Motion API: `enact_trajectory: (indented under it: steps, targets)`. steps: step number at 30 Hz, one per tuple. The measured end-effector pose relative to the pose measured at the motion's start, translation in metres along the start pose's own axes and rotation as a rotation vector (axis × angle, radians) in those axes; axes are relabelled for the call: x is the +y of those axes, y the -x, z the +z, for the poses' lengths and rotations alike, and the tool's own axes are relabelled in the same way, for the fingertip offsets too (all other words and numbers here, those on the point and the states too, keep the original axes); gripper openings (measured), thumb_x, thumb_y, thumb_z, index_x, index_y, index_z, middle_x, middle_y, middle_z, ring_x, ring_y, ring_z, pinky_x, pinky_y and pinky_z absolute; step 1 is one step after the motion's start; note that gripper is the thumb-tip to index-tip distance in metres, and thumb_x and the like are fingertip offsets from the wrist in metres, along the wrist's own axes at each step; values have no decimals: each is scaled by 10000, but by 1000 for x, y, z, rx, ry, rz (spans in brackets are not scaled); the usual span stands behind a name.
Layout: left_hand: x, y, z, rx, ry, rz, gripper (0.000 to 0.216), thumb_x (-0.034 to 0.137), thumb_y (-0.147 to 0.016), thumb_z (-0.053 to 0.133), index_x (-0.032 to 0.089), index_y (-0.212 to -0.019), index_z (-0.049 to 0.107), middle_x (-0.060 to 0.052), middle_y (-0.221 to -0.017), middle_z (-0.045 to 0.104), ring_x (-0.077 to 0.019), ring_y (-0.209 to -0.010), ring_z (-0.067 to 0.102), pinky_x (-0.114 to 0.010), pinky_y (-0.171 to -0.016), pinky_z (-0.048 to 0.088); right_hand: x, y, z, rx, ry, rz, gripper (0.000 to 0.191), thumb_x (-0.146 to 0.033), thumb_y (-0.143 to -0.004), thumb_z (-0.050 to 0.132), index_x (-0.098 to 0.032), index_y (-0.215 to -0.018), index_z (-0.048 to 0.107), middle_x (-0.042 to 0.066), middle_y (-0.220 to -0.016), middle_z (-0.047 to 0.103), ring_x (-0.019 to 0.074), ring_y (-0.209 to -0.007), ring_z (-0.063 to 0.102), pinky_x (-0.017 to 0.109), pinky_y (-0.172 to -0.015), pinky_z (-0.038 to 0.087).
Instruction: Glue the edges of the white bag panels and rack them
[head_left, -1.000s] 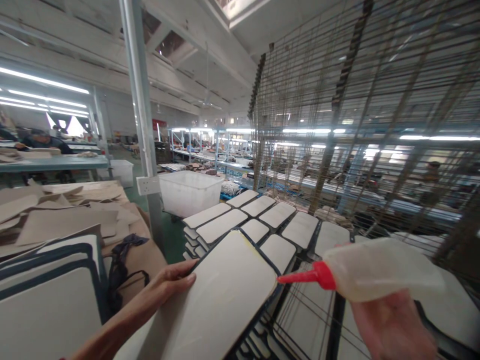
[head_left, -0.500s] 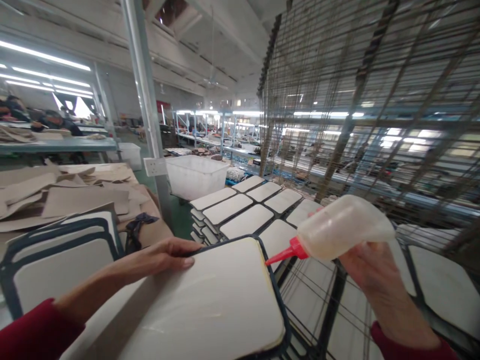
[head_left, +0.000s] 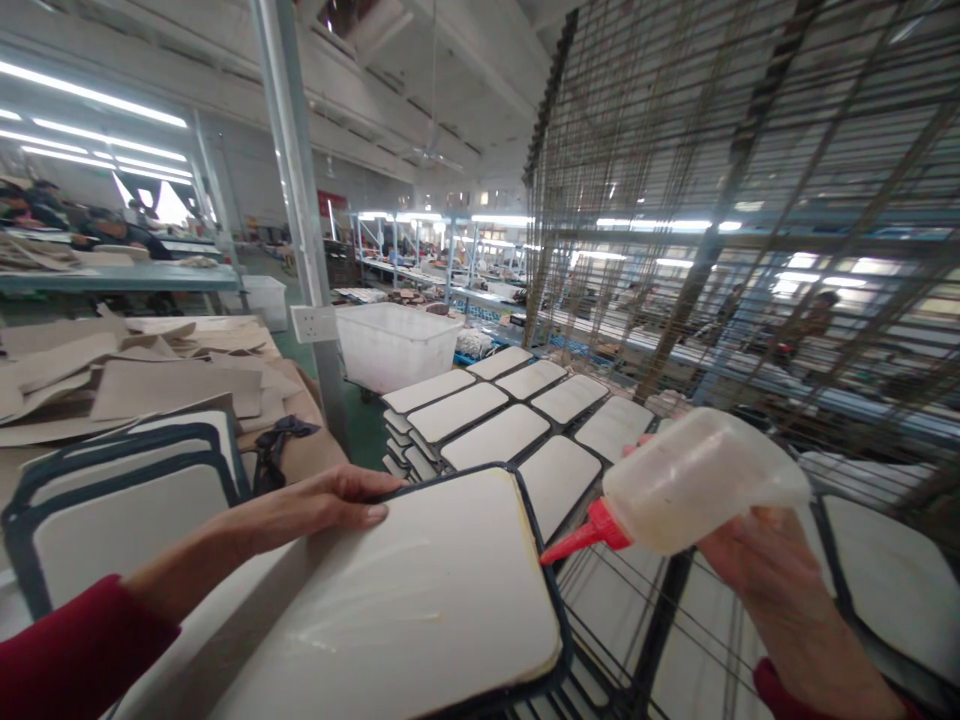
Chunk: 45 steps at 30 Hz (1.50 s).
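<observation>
My left hand lies on the far left edge of a white rounded panel with a dark blue rim, fingers curled over that edge and holding it. My right hand grips a translucent squeeze bottle tilted down to the left. Its red nozzle hovers just off the panel's right edge. Both sleeves are dark red.
Several similar white panels lie on a wire rack ahead, and tall wire shelving rises at the right. A stack of blue-rimmed panels and tan cut pieces lie at left. A grey post and white bin stand behind.
The view tilted down and the panel came nearer and flatter. My right hand lifted the bottle, then brought its nozzle down beside the panel's right edge. My left hand stayed on the edge.
</observation>
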<state>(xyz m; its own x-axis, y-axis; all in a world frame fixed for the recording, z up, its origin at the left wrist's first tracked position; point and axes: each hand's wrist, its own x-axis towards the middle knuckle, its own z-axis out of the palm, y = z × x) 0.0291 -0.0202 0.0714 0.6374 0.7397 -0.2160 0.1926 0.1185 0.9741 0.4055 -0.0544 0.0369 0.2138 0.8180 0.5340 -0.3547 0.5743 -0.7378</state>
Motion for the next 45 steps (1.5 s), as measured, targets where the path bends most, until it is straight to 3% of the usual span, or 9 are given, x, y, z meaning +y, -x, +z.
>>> enact_trajectory:
  steps: [4,10,12,16,19,23,31,36,45]
  targets:
    - [-5,-3,-2,27,28,-14,405,322,-708,704,203,-1095,706,-55,-970,740,-298,-877,694,-308,-719,539,3,2,-15,10,20,70,661,-212,-486,835,-270,-1118,651,147,-1112,677,357,-1003,642,539,-807,513]
    - [-32,-14,-10,258,72,99,461,375,-623,741,204,-1051,728,-45,-832,754,-274,-722,705,-299,-634,551,11,23,-29,108,-50,283,662,-310,-385,866,-223,-1017,693,173,-1037,699,354,-901,671,489,-718,559]
    - [-41,-20,-13,297,71,119,488,396,-636,743,183,-1074,716,-59,-867,752,-257,-744,701,-273,-648,540,17,34,-25,229,-91,243,655,-405,-412,857,-227,-1020,693,161,-1048,700,345,-889,677,463,-673,580]
    - [-60,-35,-10,541,53,219,529,446,-607,782,181,-1059,714,-44,-877,750,-245,-795,680,-253,-675,525,44,50,-2,657,-240,37,429,-429,-702,730,-275,-1095,653,31,-1122,691,206,-1039,642,285,-759,588]
    - [-77,-49,3,768,66,305,540,476,-546,813,200,-1002,728,-24,-934,746,-296,-986,636,-300,-814,520,77,54,16,722,-433,154,297,-400,-740,716,-212,-969,696,37,-1031,722,177,-964,676,242,-762,584]
    - [-105,-62,21,908,87,378,515,460,-549,820,225,-995,721,-23,-1029,729,-347,-1199,510,-391,-982,453,120,52,23,692,-647,329,330,-450,-706,744,-157,-854,714,71,-920,740,182,-875,702,245,-768,584]
    - [-156,-67,31,918,47,437,500,525,-650,747,300,-1093,686,11,-1183,670,-329,-1336,362,-390,-1106,356,153,46,27,620,-648,326,420,-448,-523,856,-163,-794,708,27,-806,741,161,-819,706,216,-780,576]
    - [-168,-63,35,952,-72,432,418,491,-728,695,327,-1113,680,50,-1278,609,-304,-1366,317,-356,-1163,245,165,49,29,614,-613,303,381,-471,-599,809,-170,-809,709,26,-833,738,163,-843,701,235,-811,570]
    - [-178,-66,34,971,-114,513,375,473,-750,674,304,-1084,698,9,-1193,661,-319,-1299,415,-370,-1160,237,172,47,43,604,-616,338,358,-475,-632,789,-175,-815,720,35,-879,746,170,-889,697,258,-847,557]
